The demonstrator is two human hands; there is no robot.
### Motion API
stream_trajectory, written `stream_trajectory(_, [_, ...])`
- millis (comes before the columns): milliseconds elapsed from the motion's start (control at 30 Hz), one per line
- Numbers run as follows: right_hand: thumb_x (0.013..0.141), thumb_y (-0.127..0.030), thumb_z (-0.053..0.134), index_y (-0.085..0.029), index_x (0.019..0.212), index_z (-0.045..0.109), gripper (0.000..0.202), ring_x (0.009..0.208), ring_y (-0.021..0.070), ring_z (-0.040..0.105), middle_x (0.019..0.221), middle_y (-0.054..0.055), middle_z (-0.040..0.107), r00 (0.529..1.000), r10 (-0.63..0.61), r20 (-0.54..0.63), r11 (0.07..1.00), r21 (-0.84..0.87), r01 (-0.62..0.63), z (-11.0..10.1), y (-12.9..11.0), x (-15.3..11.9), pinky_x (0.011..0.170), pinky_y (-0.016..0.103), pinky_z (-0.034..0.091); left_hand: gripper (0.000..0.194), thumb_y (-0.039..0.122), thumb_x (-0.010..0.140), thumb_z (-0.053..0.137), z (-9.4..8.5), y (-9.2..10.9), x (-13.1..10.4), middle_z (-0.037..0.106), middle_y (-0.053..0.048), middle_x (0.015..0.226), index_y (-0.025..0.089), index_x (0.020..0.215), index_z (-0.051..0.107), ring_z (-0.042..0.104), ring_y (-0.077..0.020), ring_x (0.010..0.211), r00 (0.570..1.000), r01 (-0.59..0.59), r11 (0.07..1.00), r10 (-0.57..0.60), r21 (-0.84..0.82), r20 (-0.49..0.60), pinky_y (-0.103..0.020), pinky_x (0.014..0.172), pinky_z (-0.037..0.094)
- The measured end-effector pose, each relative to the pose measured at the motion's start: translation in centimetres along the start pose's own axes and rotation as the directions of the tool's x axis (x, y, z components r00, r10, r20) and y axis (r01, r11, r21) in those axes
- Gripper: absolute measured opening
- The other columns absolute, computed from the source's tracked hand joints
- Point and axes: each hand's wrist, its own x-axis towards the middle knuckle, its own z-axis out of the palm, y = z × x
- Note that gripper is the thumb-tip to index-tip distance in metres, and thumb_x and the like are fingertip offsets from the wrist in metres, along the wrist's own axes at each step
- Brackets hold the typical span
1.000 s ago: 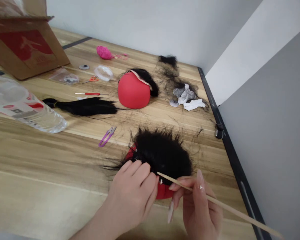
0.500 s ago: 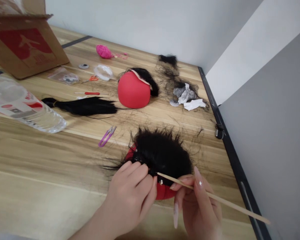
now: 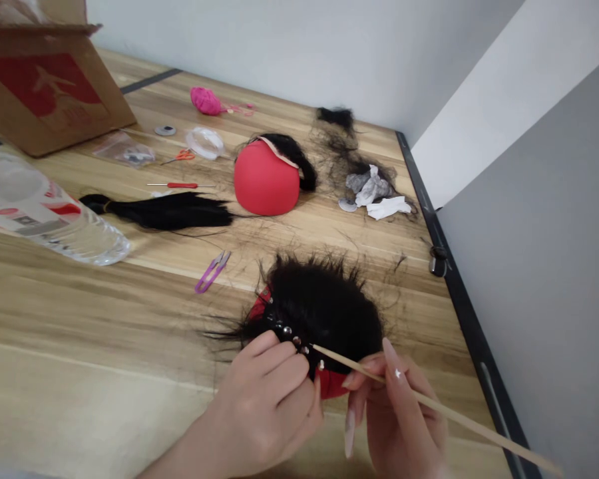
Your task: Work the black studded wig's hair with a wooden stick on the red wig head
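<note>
A mound of black hair rests on a red form near the front of the table, with shiny round studs along its near edge. My left hand is closed at that edge, fingers bent against the hair; what its fingertips hold, if anything, is hidden. A thin wooden stick is pinched in my right hand, its pointed tip touching the hair close to the studs.
Purple snips lie left of the hair. Behind are a red dome, a black hair bundle, a red-handled hook, orange scissors, crumpled tissue, a bottle, a carton and pink yarn.
My left hand has moved slightly right and down, uncovering more studs. The stick and my right hand have barely shifted, and the view has moved a little.
</note>
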Motion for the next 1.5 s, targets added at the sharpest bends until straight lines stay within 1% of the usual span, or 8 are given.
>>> stream_trajectory(233, [0.099, -0.029, 0.054, -0.023, 0.094, 0.075, 0.023, 0.041, 0.0078, 0.061, 0.07, 0.001, 0.072, 0.999, 0.035, -0.009, 0.999, 0.007, -0.035, -0.1, 0.0, -0.5, 0.036, 0.015, 0.048, 0.033, 0.001, 0.078, 0.055, 0.2, 0.3, -0.2, 0.039, 0.005, 0.054, 0.015, 0.053, 0.039, 0.029, -0.011, 0.056, 0.999, -0.036, 0.997, 0.034, -0.064, -0.041, -0.033, 0.063, 0.028])
stream_trajectory(467, [0.098, -0.028, 0.057, -0.024, 0.098, 0.076, 0.019, 0.042, 0.008, 0.062, 0.069, -0.001, 0.071, 1.0, 0.018, -0.02, 1.0, -0.013, -0.018, -0.2, 0.0, -0.6, 0.039, 0.015, 0.051, 0.03, 0.001, 0.077, 0.054, 0.4, 0.4, -0.5, 0.04, 0.005, 0.055, 0.017, 0.053, 0.044, 0.034, -0.0097, 0.056, 0.998, -0.05, 0.991, 0.046, -0.124, -0.039, -0.027, 0.087, 0.046])
stream_trajectory(600, [0.096, -0.031, 0.06, -0.021, 0.086, 0.075, 0.021, 0.042, 0.0085, 0.062, 0.066, -0.001, 0.07, 0.999, 0.031, -0.038, 0.999, -0.043, -0.033, -0.1, -0.1, -0.6, 0.038, 0.016, 0.05, 0.03, 0.0, 0.075, 0.053, 0.5, 0.3, -0.4, 0.042, 0.004, 0.055, 0.017, 0.053, 0.045, 0.036, -0.0101, 0.055, 0.997, -0.068, 0.986, 0.062, -0.153, -0.044, -0.025, 0.079, 0.051])
stream_trajectory(700, [0.095, -0.032, 0.061, -0.022, 0.085, 0.075, 0.019, 0.04, 0.0087, 0.06, 0.061, -0.002, 0.068, 0.997, 0.035, -0.066, 0.994, -0.102, -0.042, 0.5, -0.3, -0.7, 0.036, 0.016, 0.048, 0.029, 0.002, 0.077, 0.053, 0.5, 0.4, -0.2, 0.043, 0.004, 0.055, 0.017, 0.053, 0.046, 0.038, -0.0105, 0.055, 0.997, -0.072, 0.99, 0.07, -0.121, -0.024, -0.027, 0.072, 0.05])
stream_trajectory(867, [0.092, -0.029, 0.064, -0.02, 0.072, 0.071, 0.024, 0.042, 0.0091, 0.058, 0.056, -0.002, 0.064, 0.989, -0.087, -0.118, 0.914, -0.405, 0.032, 1.6, -0.8, -1.2, 0.043, 0.018, 0.049, 0.032, 0.006, 0.085, 0.054, 0.4, 0.6, 0.0, 0.045, 0.004, 0.055, 0.016, 0.055, 0.051, 0.04, -0.0108, 0.056, 0.996, -0.087, 0.995, 0.087, -0.046, 0.003, -0.029, 0.065, 0.047])
stream_trajectory(967, [0.091, -0.028, 0.064, -0.021, 0.073, 0.071, 0.02, 0.046, 0.0094, 0.059, 0.056, -0.003, 0.064, 0.978, -0.208, 0.014, 0.787, -0.591, 0.176, 1.7, -1.0, -1.2, 0.047, 0.018, 0.048, 0.028, 0.006, 0.085, 0.054, 0.5, 0.7, -0.1, 0.049, 0.003, 0.057, 0.015, 0.058, 0.055, 0.043, -0.0112, 0.057, 0.997, -0.078, 0.995, 0.078, -0.066, 0.004, -0.029, 0.065, 0.046])
stream_trajectory(1100, [0.089, -0.021, 0.064, -0.023, 0.083, 0.071, 0.009, 0.044, 0.008, 0.056, 0.059, -0.005, 0.066, 0.932, -0.294, 0.213, 0.639, -0.681, 0.357, 1.1, -1.2, -0.8, 0.048, 0.017, 0.046, 0.028, 0.005, 0.084, 0.053, 0.8, 0.7, -0.2, 0.049, 0.002, 0.057, 0.016, 0.058, 0.052, 0.043, -0.0118, 0.058, 0.998, -0.064, 0.992, 0.064, -0.108, -0.001, -0.03, 0.066, 0.045])
stream_trajectory(1500, [0.089, -0.02, 0.064, -0.024, 0.082, 0.07, 0.01, 0.041, 0.0071, 0.054, 0.058, -0.006, 0.066, 0.918, -0.318, 0.235, 0.605, -0.696, 0.388, 0.7, -1.2, -0.6, 0.043, 0.016, 0.043, 0.027, 0.004, 0.083, 0.053, 0.5, 0.8, 0.0, 0.049, 0.003, 0.058, 0.016, 0.059, 0.053, 0.044, -0.0117, 0.058, 0.998, -0.055, 0.993, 0.055, -0.107, -0.003, -0.031, 0.066, 0.046])
